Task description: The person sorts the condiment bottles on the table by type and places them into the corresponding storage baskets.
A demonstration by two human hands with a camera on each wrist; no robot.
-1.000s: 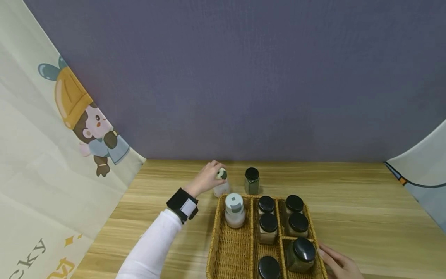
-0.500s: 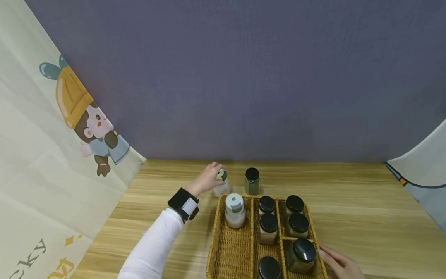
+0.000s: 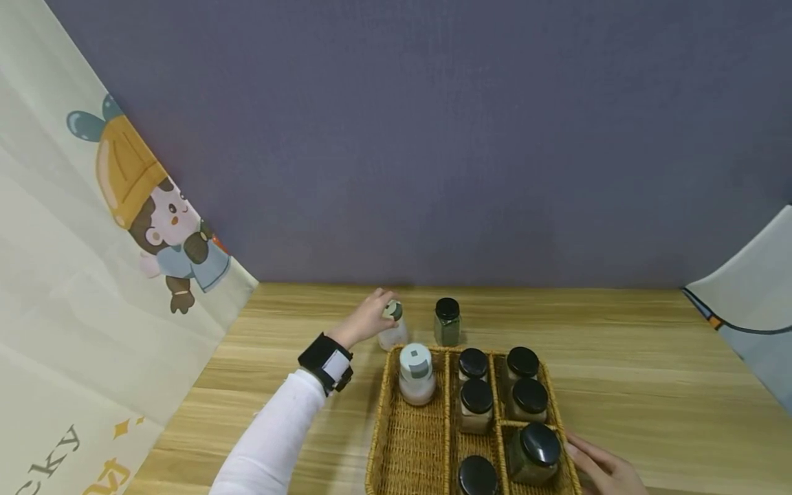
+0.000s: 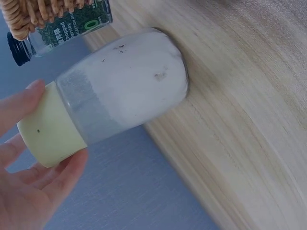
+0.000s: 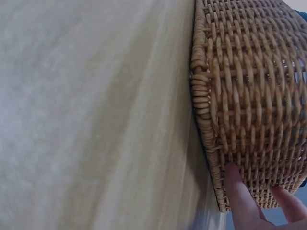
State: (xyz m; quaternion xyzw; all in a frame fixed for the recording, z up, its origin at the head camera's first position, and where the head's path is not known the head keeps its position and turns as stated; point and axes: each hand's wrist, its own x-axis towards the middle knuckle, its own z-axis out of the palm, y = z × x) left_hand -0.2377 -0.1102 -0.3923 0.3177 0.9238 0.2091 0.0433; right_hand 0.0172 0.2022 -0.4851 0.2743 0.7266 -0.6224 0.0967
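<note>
My left hand (image 3: pixel 365 319) grips the pale yellow-green cap of a clear shaker jar (image 4: pixel 124 84) filled with white powder. The jar stands on the table just behind the back left corner of a woven basket (image 3: pixel 412 450). In the left wrist view the thumb and fingers wrap round the cap from both sides. My right hand (image 3: pixel 606 469) rests against the basket's right side, its fingertips touching the weave in the right wrist view. Inside the basket's left compartment stands a similar shaker jar (image 3: pixel 417 375) with a pale lid.
Black-lidded spice jars (image 3: pixel 476 405) fill parts of the middle and right compartments. A jar of green herbs (image 3: pixel 447 322) with a black lid stands behind the basket. The wooden table (image 3: pixel 650 371) meets a dark cloth backdrop (image 3: pixel 458 151); a printed curtain (image 3: pixel 74 289) hangs at left.
</note>
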